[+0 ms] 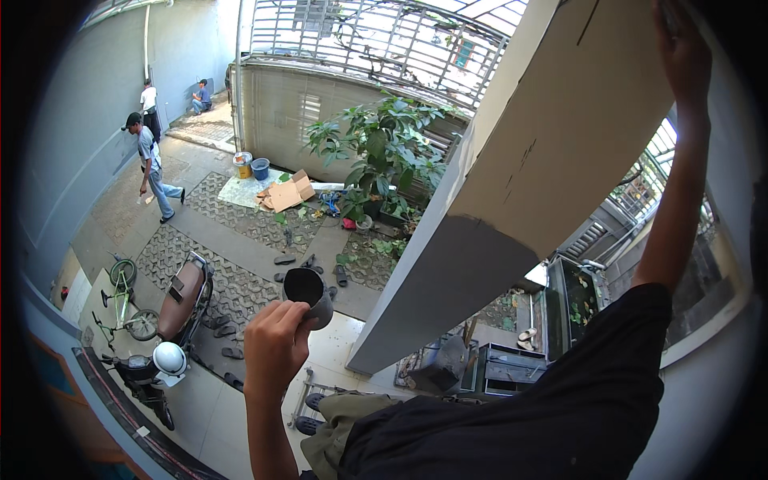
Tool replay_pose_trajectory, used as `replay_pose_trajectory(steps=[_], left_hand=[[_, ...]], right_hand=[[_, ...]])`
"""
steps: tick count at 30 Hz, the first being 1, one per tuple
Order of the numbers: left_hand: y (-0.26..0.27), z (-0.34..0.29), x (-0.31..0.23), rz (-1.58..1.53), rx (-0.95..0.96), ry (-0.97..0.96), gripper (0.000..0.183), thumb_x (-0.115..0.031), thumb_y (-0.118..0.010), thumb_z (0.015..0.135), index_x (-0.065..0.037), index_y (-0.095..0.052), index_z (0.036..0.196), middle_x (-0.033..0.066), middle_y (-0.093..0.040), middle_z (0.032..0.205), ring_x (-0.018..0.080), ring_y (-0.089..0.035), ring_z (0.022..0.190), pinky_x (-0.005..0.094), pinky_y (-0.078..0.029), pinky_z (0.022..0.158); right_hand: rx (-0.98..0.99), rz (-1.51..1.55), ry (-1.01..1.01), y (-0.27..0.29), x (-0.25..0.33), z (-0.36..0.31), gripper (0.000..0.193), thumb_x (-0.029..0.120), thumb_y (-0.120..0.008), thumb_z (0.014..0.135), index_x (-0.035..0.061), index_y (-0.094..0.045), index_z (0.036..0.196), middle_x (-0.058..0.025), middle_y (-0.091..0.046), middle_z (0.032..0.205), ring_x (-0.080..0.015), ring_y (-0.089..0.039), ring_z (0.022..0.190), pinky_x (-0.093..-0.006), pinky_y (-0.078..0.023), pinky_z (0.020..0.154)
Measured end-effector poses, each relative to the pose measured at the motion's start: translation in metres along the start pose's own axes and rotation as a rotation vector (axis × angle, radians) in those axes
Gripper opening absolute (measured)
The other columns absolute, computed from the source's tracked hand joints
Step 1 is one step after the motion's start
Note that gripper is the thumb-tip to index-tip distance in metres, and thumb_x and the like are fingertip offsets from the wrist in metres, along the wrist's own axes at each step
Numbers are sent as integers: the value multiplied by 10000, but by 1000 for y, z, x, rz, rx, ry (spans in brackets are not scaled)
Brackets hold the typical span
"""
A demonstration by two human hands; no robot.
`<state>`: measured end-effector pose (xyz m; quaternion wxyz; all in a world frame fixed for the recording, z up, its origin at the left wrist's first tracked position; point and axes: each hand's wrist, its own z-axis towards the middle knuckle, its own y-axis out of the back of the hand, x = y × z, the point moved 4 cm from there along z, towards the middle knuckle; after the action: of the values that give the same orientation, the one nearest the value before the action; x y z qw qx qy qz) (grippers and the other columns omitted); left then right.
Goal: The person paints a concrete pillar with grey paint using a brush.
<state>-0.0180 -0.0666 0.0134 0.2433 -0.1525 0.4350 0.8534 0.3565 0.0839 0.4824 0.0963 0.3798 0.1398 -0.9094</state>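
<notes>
My left hand [276, 344] grips the rim of a dark, round cup-like container [322, 308], thumb and fingers closed on its near side. The inside looks dark, and I cannot make out its contents. High at the right, my right hand [684, 60] is raised against the upper edge of a broad column [552, 152]. Its fingertips run out of the picture at the top, so anything in them is hidden. The column is dark grey low down and beige above, with a ragged border between and dark streaks on the beige face.
Below stand a brown-seated motorbike [182, 296], a green bicycle [124, 308] and a white helmet [170, 358]. Several sandals lie on the paving. A leafy plant [380, 148], flattened cardboard [286, 192] and two buckets [260, 168] are farther off. One person [152, 164] walks; two others are behind.
</notes>
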Motion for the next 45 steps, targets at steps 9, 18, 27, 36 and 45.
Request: replay_pose_trajectory(steps=[9,18,27,36,45], left_hand=[[10,-17,12,23,-75,40,237,1,-819,794,-19,-686,989,110,-668,830,325,-645,759,441,-504,679],[5,-54,33,128,-74,146,246,7,-822,798,-10,-711,1017,112,-704,867,319,-669,787,427,-524,696],[11,-82,44,154,-84,235,261,14,-831,788,-15,-722,1023,106,-716,883,304,-662,776,418,-523,694],[5,-76,44,76,-84,256,235,26,-822,793,-10,-703,992,105,-681,838,303,-643,751,421,-503,685],[-7,-50,27,26,-100,135,204,4,-812,831,-3,-683,988,133,-635,811,326,-613,749,443,-484,699]], right_hand=[[631,461,23,69,215,-135,262,-5,-787,814,-4,-677,1052,-156,-671,963,-299,-721,863,-408,-583,698],[954,1174,-338,98,366,-276,147,-22,-726,896,-30,-663,1029,-134,-648,877,-291,-667,703,-402,-547,627],[1005,1249,-487,82,433,-379,119,26,-709,950,-8,-679,1059,-168,-693,925,-358,-705,772,-442,-551,695],[773,869,-623,85,228,-250,186,53,-703,993,-16,-734,1163,-121,-784,922,-176,-762,816,-331,-593,746],[49,364,-230,81,62,-101,132,112,-747,1007,25,-767,1105,-57,-800,859,-120,-743,745,-271,-579,663]])
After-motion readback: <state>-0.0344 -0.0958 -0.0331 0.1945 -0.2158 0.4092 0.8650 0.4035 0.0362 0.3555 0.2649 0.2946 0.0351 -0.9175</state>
